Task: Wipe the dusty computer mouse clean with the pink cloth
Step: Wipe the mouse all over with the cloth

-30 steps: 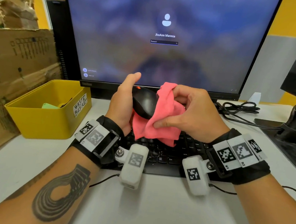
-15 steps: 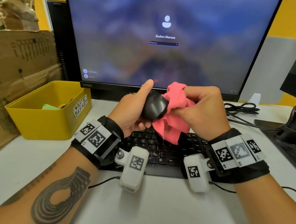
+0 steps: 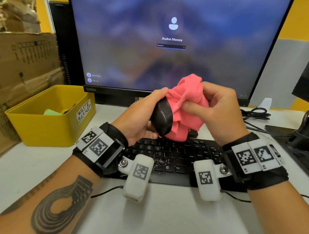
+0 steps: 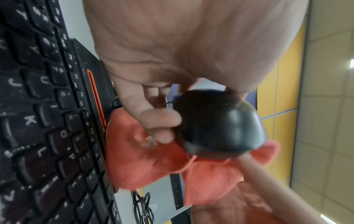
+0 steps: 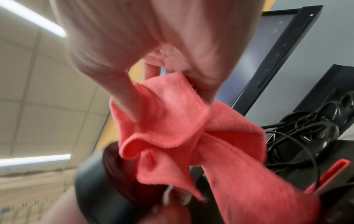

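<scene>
A black computer mouse (image 3: 162, 118) (image 4: 220, 122) (image 5: 91, 186) is held up above the keyboard, tilted on its side. My left hand (image 3: 146, 116) grips it between thumb and fingers (image 4: 159, 121). The bunched pink cloth (image 3: 185, 108) (image 4: 149, 160) (image 5: 172, 136) covers the mouse's right side. My right hand (image 3: 205, 105) pinches the cloth between thumb and curled fingers (image 5: 130, 103) and presses it against the mouse. Most of the mouse's far side is hidden under the cloth.
A black keyboard (image 3: 175, 154) lies under both hands, a monitor (image 3: 172, 45) behind them. A yellow waste basket (image 3: 46, 119) stands at the left beside cardboard boxes (image 3: 17, 63). Black cables (image 3: 257, 114) and a second monitor's stand (image 3: 308, 133) are at the right.
The left hand has turned the mouse from lying top up to standing on its side. The right hand with the cloth has risen and moved over the mouse's upper right side.
</scene>
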Motion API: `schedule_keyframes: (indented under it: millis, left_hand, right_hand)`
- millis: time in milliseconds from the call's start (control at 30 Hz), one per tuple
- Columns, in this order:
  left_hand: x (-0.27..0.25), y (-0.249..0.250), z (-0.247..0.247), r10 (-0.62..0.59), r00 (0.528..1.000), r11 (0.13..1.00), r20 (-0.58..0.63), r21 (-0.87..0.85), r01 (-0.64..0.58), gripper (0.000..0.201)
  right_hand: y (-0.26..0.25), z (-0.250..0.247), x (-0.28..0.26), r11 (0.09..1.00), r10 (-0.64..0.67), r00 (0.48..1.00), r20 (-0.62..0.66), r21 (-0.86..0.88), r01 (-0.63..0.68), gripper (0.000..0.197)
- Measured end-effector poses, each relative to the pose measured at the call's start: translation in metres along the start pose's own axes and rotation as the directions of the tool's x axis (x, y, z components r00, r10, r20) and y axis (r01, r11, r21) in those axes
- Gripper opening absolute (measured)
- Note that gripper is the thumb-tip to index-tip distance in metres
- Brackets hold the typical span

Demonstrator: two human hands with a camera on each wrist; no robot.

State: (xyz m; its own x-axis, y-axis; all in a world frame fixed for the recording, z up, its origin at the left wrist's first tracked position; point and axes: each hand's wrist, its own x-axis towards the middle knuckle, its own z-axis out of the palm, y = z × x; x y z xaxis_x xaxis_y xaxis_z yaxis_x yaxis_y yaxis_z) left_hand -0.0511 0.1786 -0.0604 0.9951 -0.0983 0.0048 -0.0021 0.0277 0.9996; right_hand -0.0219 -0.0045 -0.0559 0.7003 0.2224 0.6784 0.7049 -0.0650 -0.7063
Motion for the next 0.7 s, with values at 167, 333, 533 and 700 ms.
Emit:
schedule_keyframes:
  millis: [167,333,533,700]
  left_hand:
    - [0.000,0.000,0.000,0.006,0.993,1.000,-0.117,0.020,-0.004,0.062]
    - [-0.004,0.005,0.005,0.082,0.974,0.987,-0.210,0.149,-0.051,0.070]
    - [-0.003,-0.001,0.011,0.233,0.971,0.924,-0.060,0.324,-0.201,0.064]
    - [0.000,-0.002,0.011,0.283,0.958,0.905,-0.055,0.346,-0.247,0.063]
  right_hand:
    - [-0.006,-0.006,0.000,0.992,-0.018,0.991,0.129,0.126,0.001,0.032]
    - [-0.007,0.005,-0.006,0.995,-0.054,0.971,0.234,-0.070,0.072,0.036]
    - [-0.004,0.004,-0.002,0.992,-0.011,1.000,-0.005,-0.123,0.010,0.016]
    - [-0.006,0.004,-0.004,0.990,-0.056,0.998,0.024,-0.127,0.059,0.021]
